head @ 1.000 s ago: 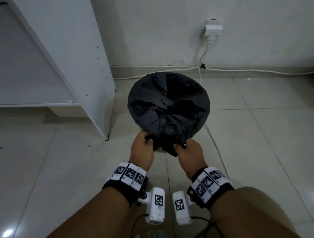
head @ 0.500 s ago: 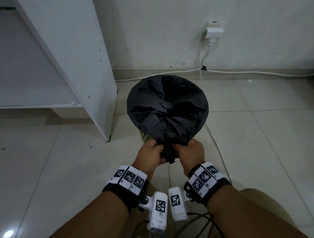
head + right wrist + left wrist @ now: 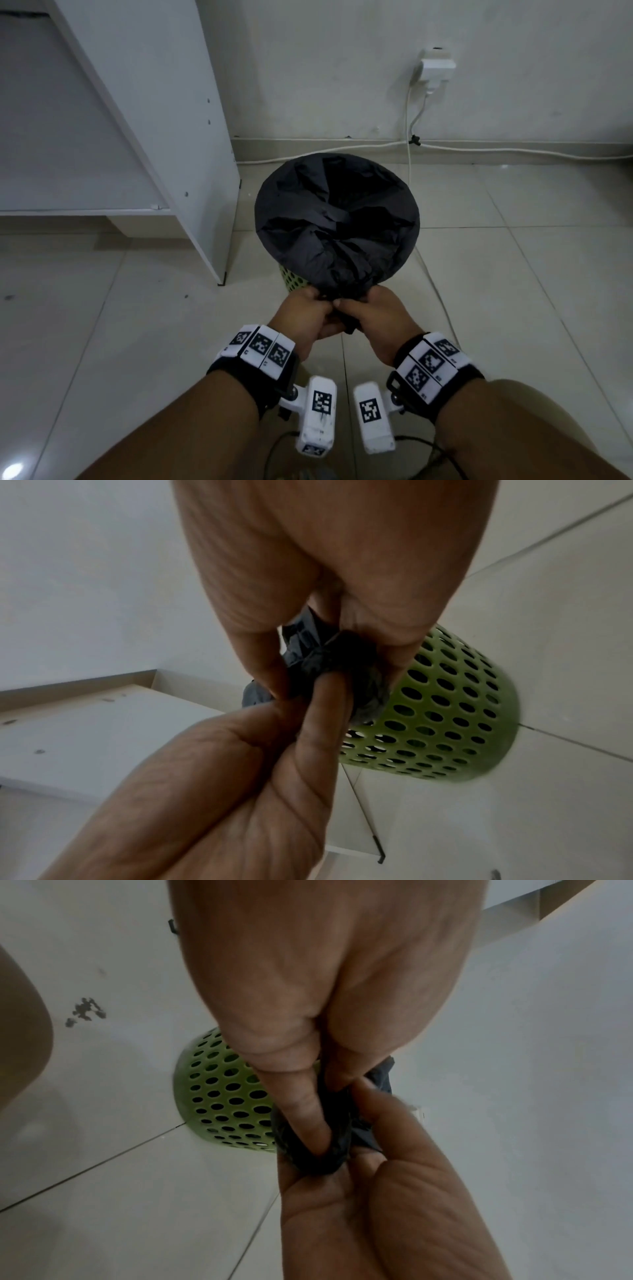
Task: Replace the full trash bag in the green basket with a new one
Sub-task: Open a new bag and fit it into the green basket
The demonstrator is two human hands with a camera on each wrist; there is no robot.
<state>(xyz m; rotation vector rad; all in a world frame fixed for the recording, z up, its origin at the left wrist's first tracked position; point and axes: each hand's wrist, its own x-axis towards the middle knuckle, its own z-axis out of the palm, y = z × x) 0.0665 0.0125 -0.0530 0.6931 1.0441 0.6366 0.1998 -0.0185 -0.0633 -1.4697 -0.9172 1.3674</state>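
A black trash bag (image 3: 337, 219) covers the mouth of the green perforated basket (image 3: 293, 279), which stands on the tiled floor. Its near edge is gathered into a bunch at the front rim. My left hand (image 3: 308, 317) and right hand (image 3: 371, 315) press together there, and both pinch that bunch of black plastic (image 3: 330, 1139). From the wrist views the thumbs and fingers of both hands curl round the twisted plastic (image 3: 337, 658), just beside the basket's wall (image 3: 445, 710). What lies in the bag is hidden.
A white cabinet (image 3: 154, 113) stands left of the basket, its corner foot close to it. White cables (image 3: 409, 137) run from a wall plug (image 3: 436, 66) along the skirting and down past the basket's right side. My knee (image 3: 561, 421) is at lower right.
My hands, apart a second ago with each gripping the bag's near edge, have come together. The edge is now bunched between them. The view has shifted slightly.
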